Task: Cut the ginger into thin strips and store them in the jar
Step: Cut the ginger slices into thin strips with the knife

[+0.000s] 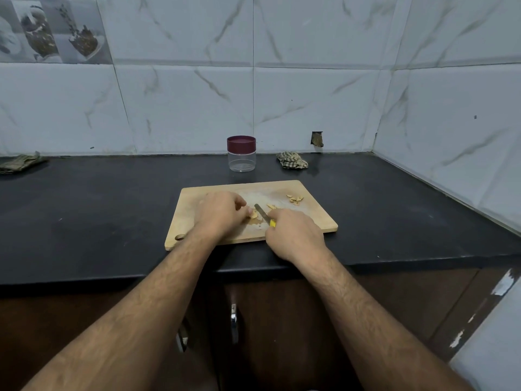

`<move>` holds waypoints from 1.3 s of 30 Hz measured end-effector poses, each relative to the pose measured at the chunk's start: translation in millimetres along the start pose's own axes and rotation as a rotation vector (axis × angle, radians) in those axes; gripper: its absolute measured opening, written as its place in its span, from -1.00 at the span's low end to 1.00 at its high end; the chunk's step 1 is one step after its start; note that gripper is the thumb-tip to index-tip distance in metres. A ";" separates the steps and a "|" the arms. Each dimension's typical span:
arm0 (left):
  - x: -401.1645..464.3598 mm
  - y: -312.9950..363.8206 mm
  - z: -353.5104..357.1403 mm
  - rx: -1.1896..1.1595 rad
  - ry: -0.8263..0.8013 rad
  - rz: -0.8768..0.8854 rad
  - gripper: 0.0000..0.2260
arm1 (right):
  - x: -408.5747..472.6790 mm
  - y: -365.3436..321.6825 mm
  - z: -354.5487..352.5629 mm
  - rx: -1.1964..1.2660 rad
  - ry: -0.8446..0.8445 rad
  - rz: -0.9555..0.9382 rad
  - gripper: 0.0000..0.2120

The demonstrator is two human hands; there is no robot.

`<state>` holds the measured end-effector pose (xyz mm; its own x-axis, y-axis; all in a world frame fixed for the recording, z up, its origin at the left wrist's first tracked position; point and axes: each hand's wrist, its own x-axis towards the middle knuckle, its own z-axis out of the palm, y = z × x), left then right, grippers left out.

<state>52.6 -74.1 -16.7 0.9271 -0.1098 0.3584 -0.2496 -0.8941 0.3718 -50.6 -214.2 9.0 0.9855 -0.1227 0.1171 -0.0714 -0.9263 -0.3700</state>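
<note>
Looking down from the head view: wooden cutting board (310,218) sits on a black countertop (112,215), near the front edge. Left hand (218,214) rests on the board, fingers curled down onto a small piece of ginger (254,214), pinning it in place. Right hand (293,235) is wrapped around the yellow handle of a knife (263,215); blade angles up-left, tip just beside the left fingertips, edge on or right at the ginger, exact contact hard to tell. A few cut bits lie by the blade, and a small pile of ginger slices (295,199) sits toward the board's far right corner, apart from the hands. Clear jar (241,158) with a maroon lid (241,142) stands upright behind the board, near the tiled wall (310,94), lid on, looks empty. Checked cloth (292,160) bunched to the jar's right; another cloth (21,162) at the far left of the counter. Cabinet doors (282,320) below the counter edge.
</note>
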 end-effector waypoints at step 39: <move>-6.7 -10.4 1.5 -0.016 -0.077 0.073 -0.71 | -3.3 -15.5 2.0 -0.020 -0.050 -0.040 -0.52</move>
<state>49.4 -64.8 -24.3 0.9250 -0.2078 0.3180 -0.3207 -0.8758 0.3607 -52.5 -198.7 12.5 0.9941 -0.0677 0.0847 -0.0342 -0.9372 -0.3470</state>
